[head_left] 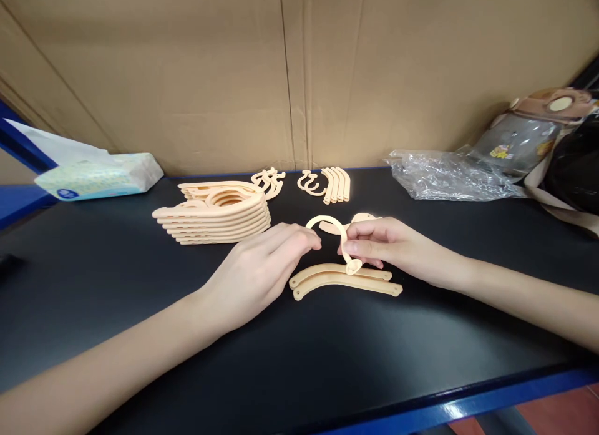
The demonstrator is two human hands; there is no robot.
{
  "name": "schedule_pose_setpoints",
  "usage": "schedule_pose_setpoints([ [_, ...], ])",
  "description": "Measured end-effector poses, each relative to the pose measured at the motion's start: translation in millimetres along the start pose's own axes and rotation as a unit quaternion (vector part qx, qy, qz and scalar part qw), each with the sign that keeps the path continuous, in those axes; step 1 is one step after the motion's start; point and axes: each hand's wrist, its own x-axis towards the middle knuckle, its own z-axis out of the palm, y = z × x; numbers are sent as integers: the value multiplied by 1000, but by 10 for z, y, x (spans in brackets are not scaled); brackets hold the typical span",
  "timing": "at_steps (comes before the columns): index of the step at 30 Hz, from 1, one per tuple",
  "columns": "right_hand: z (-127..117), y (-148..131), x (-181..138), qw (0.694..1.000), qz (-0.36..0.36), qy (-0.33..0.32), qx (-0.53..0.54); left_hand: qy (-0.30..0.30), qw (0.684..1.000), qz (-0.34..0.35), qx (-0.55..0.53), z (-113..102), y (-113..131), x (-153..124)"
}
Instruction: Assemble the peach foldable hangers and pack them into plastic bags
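My right hand pinches a cream plastic hanger hook along its curved stem, above the round flared base. At the other end, the hook's tip disappears behind the curled fingers of my left hand, which are closed on it. Two curved hanger arms with holes at their ends lie side by side on the black table, just below the hook. Behind the hook and my right fingers, another flat cream hanger piece is partly hidden.
Left of centre rises a stack of cream hangers. Loose hooks, more hooks and several hanger arms lie at the back. A tissue pack is left; crumpled clear plastic and a bottle are right.
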Motion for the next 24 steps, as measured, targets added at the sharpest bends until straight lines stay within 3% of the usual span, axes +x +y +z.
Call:
schedule_pose_setpoints([
  [9, -16, 61, 1, 999, 1, 32, 5, 0, 999, 33, 3, -73, 30, 29],
  [17, -36, 75, -6, 998, -11, 22, 54, -90, 994, 51, -14, -134, 52, 15],
  [24, -60, 92, 0, 998, -7, 19, 67, -113, 993, 37, -16, -95, 47, 21],
])
